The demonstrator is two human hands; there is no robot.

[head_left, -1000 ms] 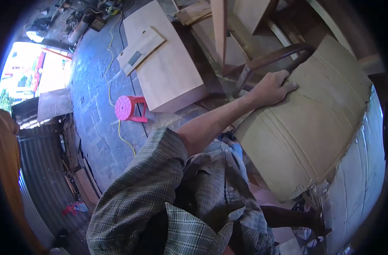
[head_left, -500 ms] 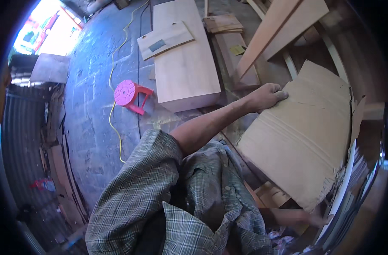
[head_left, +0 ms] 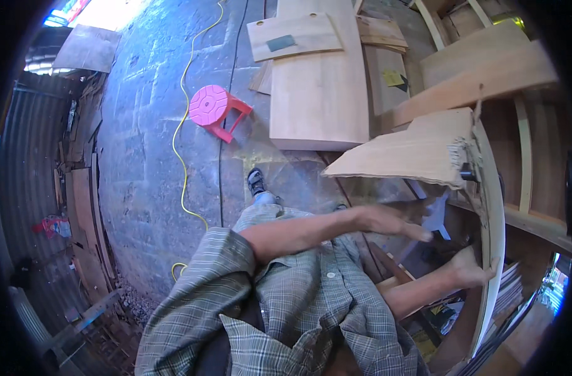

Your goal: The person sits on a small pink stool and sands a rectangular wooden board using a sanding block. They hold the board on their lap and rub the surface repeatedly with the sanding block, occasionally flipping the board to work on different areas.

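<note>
My left hand (head_left: 395,222) reaches out to the right, fingers stretched and slightly blurred, with nothing in it. Just beyond it, a torn sheet of brown cardboard (head_left: 405,150) juts out beside an upright thin panel (head_left: 484,207) with a white outer face. The cardboard's ragged end meets the panel's upper part. Lower down, my right hand (head_left: 468,269) has its fingers over the panel's near edge, gripping it; part of the grip is hidden.
A pink plastic stool (head_left: 209,105) stands on the concrete floor beside a yellow cord (head_left: 184,150). Ahead lies a long pale wooden box (head_left: 320,94) with a small board (head_left: 295,36) on top. Wooden framing (head_left: 525,153) rises at right; corrugated metal (head_left: 32,150) lines the left.
My left hand has let go of the cardboard and moved down and nearer. The cardboard has swung away, tilting beside the panel. My right hand has risen along the panel edge; the view has shifted.
</note>
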